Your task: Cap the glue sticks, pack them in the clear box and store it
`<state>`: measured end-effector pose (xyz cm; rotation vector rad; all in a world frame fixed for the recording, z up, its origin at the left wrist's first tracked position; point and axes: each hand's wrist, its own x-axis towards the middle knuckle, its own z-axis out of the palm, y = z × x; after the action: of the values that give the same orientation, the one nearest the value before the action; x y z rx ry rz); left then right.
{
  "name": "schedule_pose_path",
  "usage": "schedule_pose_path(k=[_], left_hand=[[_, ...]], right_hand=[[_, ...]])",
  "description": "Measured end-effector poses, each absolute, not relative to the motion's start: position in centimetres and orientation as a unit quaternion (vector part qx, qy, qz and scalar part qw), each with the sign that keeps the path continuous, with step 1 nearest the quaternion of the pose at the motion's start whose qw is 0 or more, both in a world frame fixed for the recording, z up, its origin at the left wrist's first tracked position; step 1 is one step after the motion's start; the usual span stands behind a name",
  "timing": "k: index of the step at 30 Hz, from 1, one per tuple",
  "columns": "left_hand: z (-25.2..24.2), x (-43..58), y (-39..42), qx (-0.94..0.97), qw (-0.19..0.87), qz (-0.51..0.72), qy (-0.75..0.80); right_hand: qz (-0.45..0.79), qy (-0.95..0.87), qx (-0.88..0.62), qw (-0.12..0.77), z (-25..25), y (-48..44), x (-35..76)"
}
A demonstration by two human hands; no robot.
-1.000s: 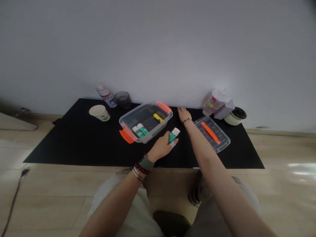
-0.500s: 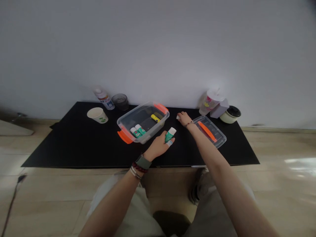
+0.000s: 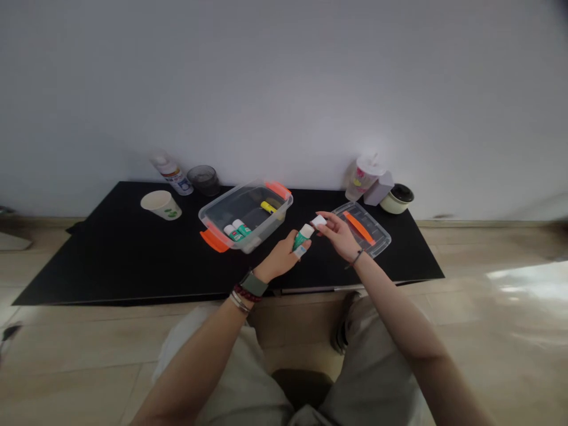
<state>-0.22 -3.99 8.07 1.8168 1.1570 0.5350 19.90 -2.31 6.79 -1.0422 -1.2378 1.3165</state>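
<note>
My left hand [image 3: 279,260] is closed round a green and white glue stick [image 3: 302,237], held tilted above the black mat [image 3: 133,254]. My right hand [image 3: 341,235] pinches a small white cap [image 3: 318,222] just to the right of the stick's top. To the left stands a clear plastic box [image 3: 245,215] with orange handles. Inside it lie two green and white sticks [image 3: 236,230] and a yellow one [image 3: 268,207]. The box's clear lid [image 3: 364,229] with an orange handle lies flat behind my right hand.
A paper cup [image 3: 161,204], a spray bottle [image 3: 171,173] and a dark glass jar [image 3: 203,179] stand at the back left. A lidded drink cup [image 3: 362,176], a small white box [image 3: 377,190] and a bowl [image 3: 397,198] stand at the back right, against the wall.
My right hand picked a white cap off the mat near the wall and drew it back to the glue stick. The view shifted slightly; my left hand kept hold of the stick.
</note>
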Motion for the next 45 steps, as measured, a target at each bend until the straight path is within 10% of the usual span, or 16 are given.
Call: schedule_pose_path(k=[23,39,45], left_hand=[[10.3,-1.2,-5.4,0.617,0.73,0.169,0.24],[10.1,0.5,-6.5,0.762,0.489,0.228,0.359],[10.6,-0.2,-7.0,0.661,0.692,0.172,0.234]], right_hand=[[0.256,-0.79,-0.423,0.363,12.7,-6.5,20.7],[0.119,-0.748,-0.581,0.298,10.7,-6.8,17.6],[0.126,-0.825,-0.441,0.331,12.3,-7.6,18.5]])
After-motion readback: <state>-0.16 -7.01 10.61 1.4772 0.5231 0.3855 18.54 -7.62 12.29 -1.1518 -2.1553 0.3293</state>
